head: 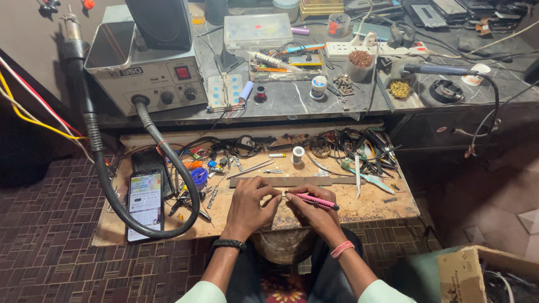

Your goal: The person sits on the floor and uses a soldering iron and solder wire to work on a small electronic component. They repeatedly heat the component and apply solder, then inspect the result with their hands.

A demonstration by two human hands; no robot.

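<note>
Cluttered wooden table (393, 209) holds a smartphone (145, 203) left of the hands. Left hand (251, 203) pinches a tiny part steady; right hand (314, 209) is closed around a pink tool (315, 200), its tip at that part.

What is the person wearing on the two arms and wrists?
Both arms are bare up to pale mint-green sleeves near the elbows. The left hand has a black braided band at its wrist; the right hand has a pink band. No gloves or rings are visible.

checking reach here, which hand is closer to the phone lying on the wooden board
Left. The left hand sits mid-board, a short way right of the smartphone. The right hand, holding a pink tool, lies farther right, beyond the left hand.
</note>
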